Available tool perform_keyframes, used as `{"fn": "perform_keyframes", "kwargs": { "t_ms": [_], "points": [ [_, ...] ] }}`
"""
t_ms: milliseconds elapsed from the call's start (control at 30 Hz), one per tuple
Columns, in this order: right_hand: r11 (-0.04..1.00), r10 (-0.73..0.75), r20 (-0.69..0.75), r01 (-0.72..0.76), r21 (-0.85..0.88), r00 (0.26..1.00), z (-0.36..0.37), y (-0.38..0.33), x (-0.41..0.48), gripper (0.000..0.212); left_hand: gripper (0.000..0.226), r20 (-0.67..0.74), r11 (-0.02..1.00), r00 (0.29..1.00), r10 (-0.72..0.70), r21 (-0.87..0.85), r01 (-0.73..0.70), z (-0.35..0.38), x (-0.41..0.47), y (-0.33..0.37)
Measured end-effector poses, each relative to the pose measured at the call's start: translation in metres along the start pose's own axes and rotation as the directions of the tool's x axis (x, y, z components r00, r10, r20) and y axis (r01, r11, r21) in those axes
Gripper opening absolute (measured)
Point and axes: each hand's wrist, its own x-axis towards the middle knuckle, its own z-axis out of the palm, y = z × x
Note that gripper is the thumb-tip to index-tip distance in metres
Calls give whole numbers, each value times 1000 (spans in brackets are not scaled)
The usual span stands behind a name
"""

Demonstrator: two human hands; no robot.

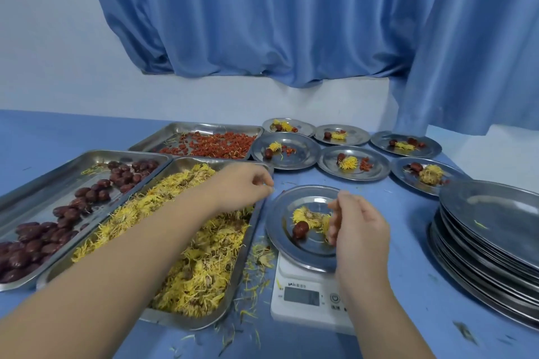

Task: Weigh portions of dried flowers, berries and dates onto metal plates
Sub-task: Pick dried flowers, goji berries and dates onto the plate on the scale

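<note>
1. Pinching dried flowers (306, 214) with right hand (358, 230) over plate (309, 249) on scale (303, 297), adjusting weight
2. Curled left hand (242, 186) above flower tray (242, 266), ready for more; grasp unclear
3. Beyond left hand, berries (210, 144) unadded

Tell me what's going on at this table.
A person is portioning. The right hand pinches dried flowers on a plate sitting on the scale, beside one date. The left hand hovers, fingers curled, over the far end of the flower tray; whether it holds anything is unclear. Six filled plates lie behind, and a stack of empty plates waits at the right.
</note>
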Motion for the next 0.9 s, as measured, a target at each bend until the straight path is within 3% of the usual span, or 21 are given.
{"fn": "perform_keyframes", "kwargs": {
  "t_ms": [67, 167, 233, 400, 500, 600, 700, 900],
  "points": [
    [995, 24, 138, -10, -98, 990, 8, -8, 19, 29, 18, -65, 995, 993, -95, -11, 94, -13, 9, -19],
    [951, -27, 357, 134, -279, 934, 14, -25, 56, 23, 30, -123, 971, 964, -236, -76, 228, -36, 26, -48],
    [905, -34, 413, 203, -374, 910, 16, -29, 81, 21, 29, -144, 952, 942, -302, -94, 291, -49, 39, -65],
    [838, 14, 422, 220, -499, 906, 13, -22, 121, 20, 24, -167, 908, 898, -406, -185, 376, -53, 77, -102],
    [806, 8, 448, 259, -532, 894, 9, -15, 140, 21, 17, -108, 934, 930, -351, -118, 338, -40, 117, -114],
    [799, 13, 444, 258, -544, 896, 0, -10, 156, 22, 15, -57, 949, 952, -300, 79, 304, -25, 157, -121],
    [798, 7, 397, 234, -555, 918, -8, -9, 166, 22, 30, -14, 904, 953, -304, 310, 293, -14, 184, -129],
    [761, 14, 354, 219, -610, 935, -19, -10, 170, 24, 35, 189, 883, 907, -376, 370, 289, -4, 210, -134]
  ]
}}
